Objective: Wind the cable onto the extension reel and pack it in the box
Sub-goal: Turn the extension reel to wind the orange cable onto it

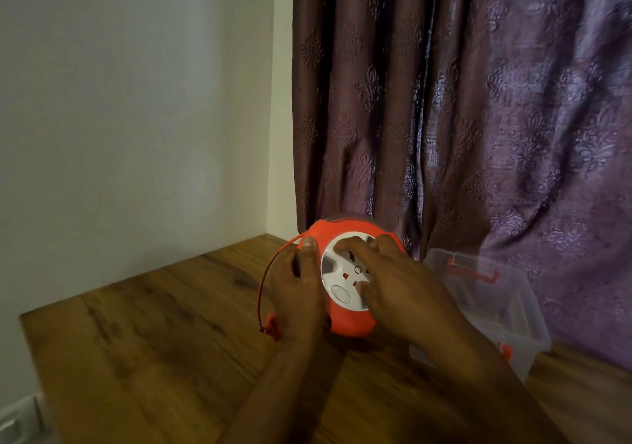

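Orange extension reel (345,320) held upright on wooden table (143,341): left hand (295,293) gripped on rim, right hand (386,282) fingers spread on white hub. Loose red cable (265,284) trailed at reel's 9 o'clock, nearest left hand; clear box (496,306) at 3 o'clock.

You have the reel (345,320) on the table (154,341); the box (492,306) sits right of the reel, the curtain (478,101) behind, the plug (272,325) seemingly left.

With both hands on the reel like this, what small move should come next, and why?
Probably turn the white hub with the right hand while the left hand steadies the orange reel. A loop of red cable hangs outside, its plug on the table.
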